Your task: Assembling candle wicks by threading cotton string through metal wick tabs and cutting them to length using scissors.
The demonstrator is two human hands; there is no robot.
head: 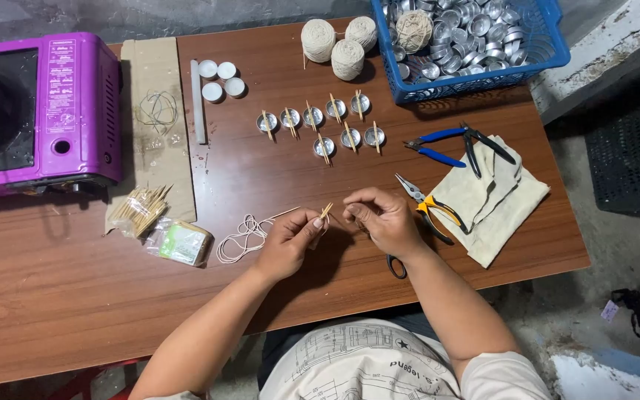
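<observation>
left hand [287, 241] fingers pinch small wooden sticks [325, 212], wick string [242, 235] trailing left on worktop [75, 296] | right hand [381, 217] fingers pressed together at the same sticks | done: nine foil cups [320, 126] with sticks across | left: basket of empty cups [468, 37] | pliers [431, 204] beside right hand

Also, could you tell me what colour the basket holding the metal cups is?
The basket is blue, seen in the head view.

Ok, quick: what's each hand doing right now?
Left hand: pinched shut on small wooden sticks.
Right hand: fingers pinched; what it holds cannot be told.
</observation>
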